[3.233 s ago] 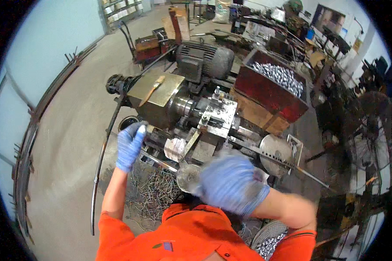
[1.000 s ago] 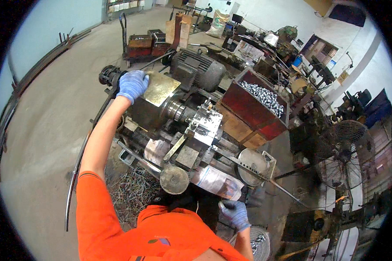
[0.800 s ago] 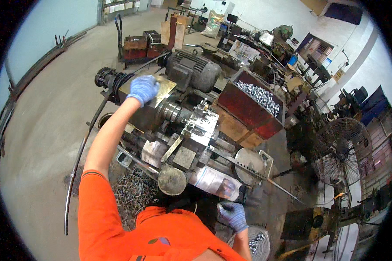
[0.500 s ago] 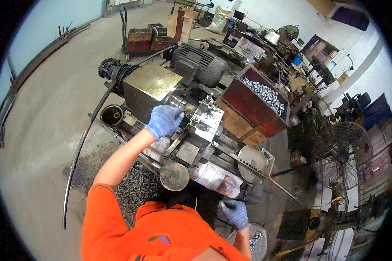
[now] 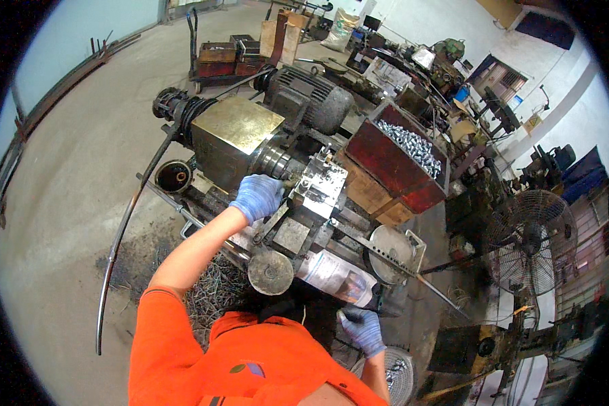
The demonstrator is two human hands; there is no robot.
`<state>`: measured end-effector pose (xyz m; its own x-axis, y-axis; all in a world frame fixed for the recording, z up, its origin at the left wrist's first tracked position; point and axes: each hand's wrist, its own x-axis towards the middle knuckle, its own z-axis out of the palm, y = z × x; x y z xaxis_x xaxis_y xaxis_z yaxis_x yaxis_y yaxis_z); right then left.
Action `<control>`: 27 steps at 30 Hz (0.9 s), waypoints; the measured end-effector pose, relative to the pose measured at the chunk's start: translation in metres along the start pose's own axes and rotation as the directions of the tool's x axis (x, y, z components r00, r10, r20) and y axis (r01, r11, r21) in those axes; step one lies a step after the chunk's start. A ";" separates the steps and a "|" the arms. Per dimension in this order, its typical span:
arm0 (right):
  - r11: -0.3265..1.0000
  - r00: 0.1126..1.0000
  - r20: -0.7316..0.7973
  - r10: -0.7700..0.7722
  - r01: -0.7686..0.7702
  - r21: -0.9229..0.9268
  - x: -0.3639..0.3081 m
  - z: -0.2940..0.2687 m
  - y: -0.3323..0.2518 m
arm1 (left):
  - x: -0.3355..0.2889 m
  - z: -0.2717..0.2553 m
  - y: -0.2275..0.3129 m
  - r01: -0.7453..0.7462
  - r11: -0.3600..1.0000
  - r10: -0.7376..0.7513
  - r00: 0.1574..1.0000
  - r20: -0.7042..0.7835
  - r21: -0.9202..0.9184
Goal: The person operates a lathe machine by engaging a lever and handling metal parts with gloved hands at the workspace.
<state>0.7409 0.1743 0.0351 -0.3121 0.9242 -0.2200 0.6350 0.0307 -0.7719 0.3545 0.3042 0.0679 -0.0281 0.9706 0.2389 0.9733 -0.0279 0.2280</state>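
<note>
Lathe-like machine: spans the middle; brass-coloured plate (image 5: 240, 124) on its headstock (image 5: 216, 152), spindle (image 5: 275, 162) facing the shiny tool block (image 5: 323, 184).
Red bin: the open bin (image 5: 394, 166), heaped with small metal pieces (image 5: 413, 143), stands just beyond the tool block, crowding its far side.
Motor: the dark, ribbed motor (image 5: 311, 100) sits behind the headstock.
Perforated bar: this bar (image 5: 375, 253) slants across a pale disc (image 5: 390, 237), partly blocking it.
Left hand: gloved (image 5: 258, 196), fingers curled between spindle and tool block, hiding part of both; a tan tip shows beyond them, the rest hidden.
Right hand: gloved (image 5: 363, 331), half-curled, low beside the wire basket (image 5: 404, 380); cannot tell whether it holds anything.
</note>
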 end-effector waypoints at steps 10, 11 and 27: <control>0.996 0.998 -0.059 -0.007 0.001 -0.094 -0.010 -0.011 -0.001 | -0.023 -0.088 -0.033 -0.035 0.998 -0.003 0.831 -0.556 -0.057; 0.994 0.997 -0.070 -0.022 0.014 -0.108 -0.012 -0.013 -0.001 | -0.015 -0.089 -0.042 -0.069 0.998 0.043 0.779 -0.626 -0.017; 0.943 0.919 -0.288 0.270 -0.312 -0.112 -0.068 -0.015 0.052 | 0.024 -0.077 -0.199 0.082 0.996 -0.077 0.986 -0.147 0.025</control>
<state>0.8057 0.1188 0.0195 0.0883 0.9671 -0.2386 0.7754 -0.2171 -0.5930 0.1425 0.3148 0.1012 -0.1365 0.9243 0.3563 0.9731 0.0576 0.2232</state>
